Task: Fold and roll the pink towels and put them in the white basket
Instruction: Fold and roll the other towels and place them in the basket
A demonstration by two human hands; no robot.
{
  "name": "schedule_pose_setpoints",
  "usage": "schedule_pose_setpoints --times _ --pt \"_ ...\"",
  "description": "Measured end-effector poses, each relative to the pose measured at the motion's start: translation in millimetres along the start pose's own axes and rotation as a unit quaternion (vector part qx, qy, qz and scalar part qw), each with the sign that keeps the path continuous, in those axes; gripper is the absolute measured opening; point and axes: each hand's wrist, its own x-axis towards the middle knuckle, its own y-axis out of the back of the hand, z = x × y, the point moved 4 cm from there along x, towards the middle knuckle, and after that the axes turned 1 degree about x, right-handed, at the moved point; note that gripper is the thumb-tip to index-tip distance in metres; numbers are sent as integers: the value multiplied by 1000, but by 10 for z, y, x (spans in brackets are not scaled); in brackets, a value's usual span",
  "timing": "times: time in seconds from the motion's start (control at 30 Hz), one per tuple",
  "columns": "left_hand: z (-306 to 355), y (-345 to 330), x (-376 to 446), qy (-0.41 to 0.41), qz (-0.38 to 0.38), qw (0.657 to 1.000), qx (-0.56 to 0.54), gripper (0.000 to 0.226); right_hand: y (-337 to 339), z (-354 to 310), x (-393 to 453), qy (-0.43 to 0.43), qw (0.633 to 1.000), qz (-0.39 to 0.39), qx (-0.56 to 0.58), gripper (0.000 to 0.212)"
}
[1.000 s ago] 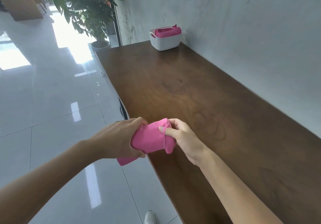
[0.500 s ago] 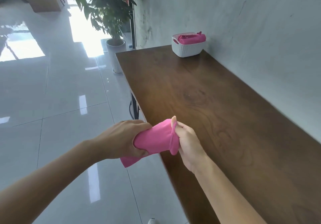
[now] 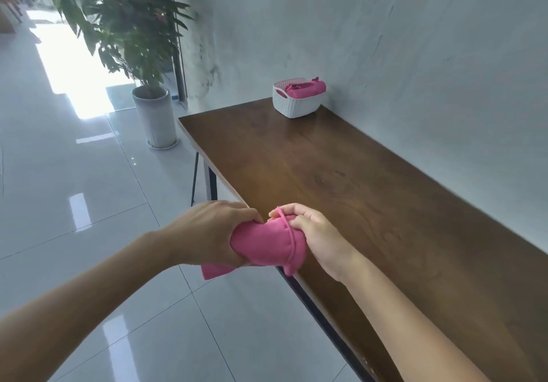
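Your left hand [image 3: 212, 233] wraps its grip tight around one end of the pink towel [image 3: 267, 242]. Your right hand [image 3: 311, 233] pinches the other end, with the hem looped over its fingers. So both grips are closed on the same towel, one at each end.

The towel is a short fat roll. It lies sideways between your two grips, from left to right. A loose corner hangs down below your left grip. The roll is in the air, just at the near edge of the bench [image 3: 370, 203], not resting on it.

The white basket [image 3: 296, 104] sits far ahead of your grips, at the far end of the bench, close to the wall. It is a bit to the right of them. Another pink towel [image 3: 307, 89] already lies inside it, on the wall side. The side nearer the handle looks free.

Your right hand is on the bench side, so it looks like the better one to carry the roll forward. Tuck the loose end first, I think, or the roll may open up on the way.
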Motion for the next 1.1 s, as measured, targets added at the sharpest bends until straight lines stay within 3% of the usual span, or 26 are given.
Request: schedule_pose_setpoints --times 0.27,0.43,0.63,0.8,0.9,1.1 --pt "-702 -11 -270 58 -15 990 -127 53 -532 -260 233 35 986 148 -72 22" --pt "-894 20 -284 60 -27 979 -191 45 -657 -354 359 41 987 146 -41 20" --pt "-1103 14 -51 68 -9 968 -241 37 -661 -423 498 65 981 176 -52 32" --pt "-1336 13 312 88 -24 961 -260 50 -482 -447 869 80 974 180 -115 42" --pt "-1527 96 612 105 -14 966 -234 46 -242 -432 1182 66 973 185 -119 49" --pt "-1884 296 1334 144 0 962 -234 42 313 -259 1840 47 973 211 -85 31"
